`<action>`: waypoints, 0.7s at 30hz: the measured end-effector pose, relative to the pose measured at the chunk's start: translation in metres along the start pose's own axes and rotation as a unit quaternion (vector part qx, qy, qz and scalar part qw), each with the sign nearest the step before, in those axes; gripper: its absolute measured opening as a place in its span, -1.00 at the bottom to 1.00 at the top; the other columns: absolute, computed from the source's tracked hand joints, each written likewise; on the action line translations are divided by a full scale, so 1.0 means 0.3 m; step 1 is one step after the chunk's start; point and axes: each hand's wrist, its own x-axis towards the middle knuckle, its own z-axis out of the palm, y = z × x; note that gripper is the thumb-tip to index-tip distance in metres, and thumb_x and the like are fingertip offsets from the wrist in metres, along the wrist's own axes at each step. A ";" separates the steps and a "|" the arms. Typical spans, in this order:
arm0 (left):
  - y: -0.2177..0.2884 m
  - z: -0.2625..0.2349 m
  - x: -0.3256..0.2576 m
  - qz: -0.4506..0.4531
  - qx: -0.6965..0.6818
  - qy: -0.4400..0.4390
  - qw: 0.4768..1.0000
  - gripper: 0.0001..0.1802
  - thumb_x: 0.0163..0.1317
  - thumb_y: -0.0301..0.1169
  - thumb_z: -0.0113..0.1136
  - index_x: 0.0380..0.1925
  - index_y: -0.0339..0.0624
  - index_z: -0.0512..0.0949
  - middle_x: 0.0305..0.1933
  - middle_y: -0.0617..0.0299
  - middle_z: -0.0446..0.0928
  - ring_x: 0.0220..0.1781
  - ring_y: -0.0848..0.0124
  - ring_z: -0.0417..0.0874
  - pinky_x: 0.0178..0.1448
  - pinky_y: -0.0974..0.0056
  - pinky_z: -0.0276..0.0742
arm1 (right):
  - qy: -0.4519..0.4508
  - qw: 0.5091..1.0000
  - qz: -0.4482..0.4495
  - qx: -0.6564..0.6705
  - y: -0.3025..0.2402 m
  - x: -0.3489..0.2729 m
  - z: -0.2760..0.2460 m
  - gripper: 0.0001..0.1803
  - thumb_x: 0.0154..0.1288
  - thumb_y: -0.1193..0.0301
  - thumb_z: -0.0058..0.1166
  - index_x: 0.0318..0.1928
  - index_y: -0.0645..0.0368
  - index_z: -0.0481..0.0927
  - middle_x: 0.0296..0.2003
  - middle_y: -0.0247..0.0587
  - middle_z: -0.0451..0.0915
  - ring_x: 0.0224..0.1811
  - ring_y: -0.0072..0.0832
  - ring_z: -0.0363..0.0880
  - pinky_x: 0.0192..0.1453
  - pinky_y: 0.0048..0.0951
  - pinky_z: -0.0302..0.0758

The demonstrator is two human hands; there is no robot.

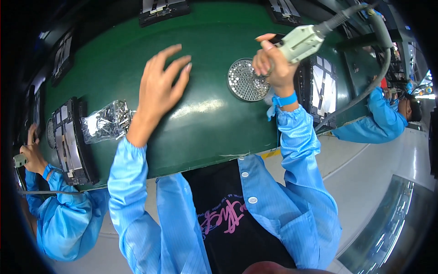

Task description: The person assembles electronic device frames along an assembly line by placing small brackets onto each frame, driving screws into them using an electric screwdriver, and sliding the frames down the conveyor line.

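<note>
— Right hand [273,64]: clamped around a pale electric screwdriver [301,42], tip hidden behind the fingers, right over the round perforated screw dish [244,81] on the green belt [210,118].
— And the left hand [162,84]?
— Spread flat, fingers apart, empty, hovering over bare belt between the dish and a clear bag of screws [107,121].
— Risks?
— Likely a nudge of the dish by the knuckles: screws scattered over the belt. Also a possible snag from the thick grey hose [365,91] trailing off the screwdriver across the dark panel [319,89] just beside the wrist; a tug there could drag the tool off line. Blue wrist strap [285,99] close to the dish rim too, maybe catching it.
— Packages, labels?
— Only that bag: crumpled clear plastic, silver screws inside, left of the left forearm, touching another dark panel [73,141] with pale strips. No readable label on it. Yellow patch at the belt's near edge [271,154], too small to tell more. More dark panels along the far edge [162,10].
— Others nearby?
— Blue sleeves at both ends: a co-worker's hand [32,155] far left, another person [388,118] far right.
</note>
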 end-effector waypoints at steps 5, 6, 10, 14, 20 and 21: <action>0.000 -0.012 -0.132 -0.055 -0.014 -0.005 0.998 -0.85 0.15 -0.47 0.32 -0.26 -0.18 0.68 -0.01 0.12 0.60 -0.08 0.17 0.63 0.02 0.16 0.53 | -0.043 0.998 0.032 0.043 0.061 0.003 0.075 -0.84 0.32 0.54 0.06 -0.17 0.42 0.54 -0.71 -0.35 0.32 -0.78 -0.60 0.26 -0.68 -0.46 0.32; -0.006 -0.020 -0.131 -0.063 -0.022 -0.005 0.998 -0.85 0.15 -0.47 0.32 -0.25 -0.18 0.68 -0.01 0.13 0.60 -0.09 0.19 0.63 0.02 0.16 0.53 | -0.034 0.997 0.038 0.063 0.068 0.004 0.083 -0.85 0.32 0.54 0.06 -0.18 0.42 0.53 -0.71 -0.34 0.32 -0.78 -0.59 0.26 -0.68 -0.45 0.32; -0.026 0.001 -0.148 -0.083 -0.036 0.001 0.996 -0.85 0.15 -0.49 0.31 -0.25 -0.21 0.68 -0.01 0.15 0.59 -0.12 0.22 0.64 -0.01 0.16 0.54 | -0.025 0.996 0.046 0.073 0.081 -0.006 0.070 -0.84 0.34 0.52 0.02 -0.16 0.39 0.48 -0.74 -0.34 0.27 -0.79 -0.56 0.26 -0.68 -0.42 0.32; -0.029 -0.001 -0.158 -0.076 -0.031 -0.024 0.996 -0.83 0.19 -0.48 0.30 -0.20 -0.20 0.68 0.06 0.15 0.57 -0.07 0.23 0.64 0.01 0.17 0.57 | -0.028 0.997 0.033 0.066 0.094 -0.009 0.071 -0.84 0.35 0.50 0.00 -0.15 0.37 0.47 -0.74 -0.34 0.25 -0.80 -0.55 0.24 -0.68 -0.42 0.31; -0.033 0.008 -0.157 -0.087 -0.018 -0.027 0.996 -0.83 0.19 -0.47 0.30 -0.20 -0.18 0.68 0.10 0.16 0.55 -0.03 0.22 0.63 0.02 0.17 0.58 | -0.030 0.997 0.029 0.063 0.104 -0.004 0.075 -0.84 0.35 0.50 0.00 -0.17 0.38 0.48 -0.75 -0.34 0.24 -0.81 -0.55 0.23 -0.69 -0.42 0.31; -0.031 0.011 -0.155 -0.090 -0.026 -0.012 0.996 -0.85 0.15 -0.47 0.31 -0.26 -0.20 0.68 0.04 0.15 0.56 -0.06 0.22 0.63 0.02 0.15 0.55 | -0.031 0.997 0.032 0.062 0.106 -0.004 0.078 -0.84 0.35 0.50 0.00 -0.17 0.38 0.48 -0.75 -0.34 0.24 -0.81 -0.55 0.23 -0.69 -0.42 0.31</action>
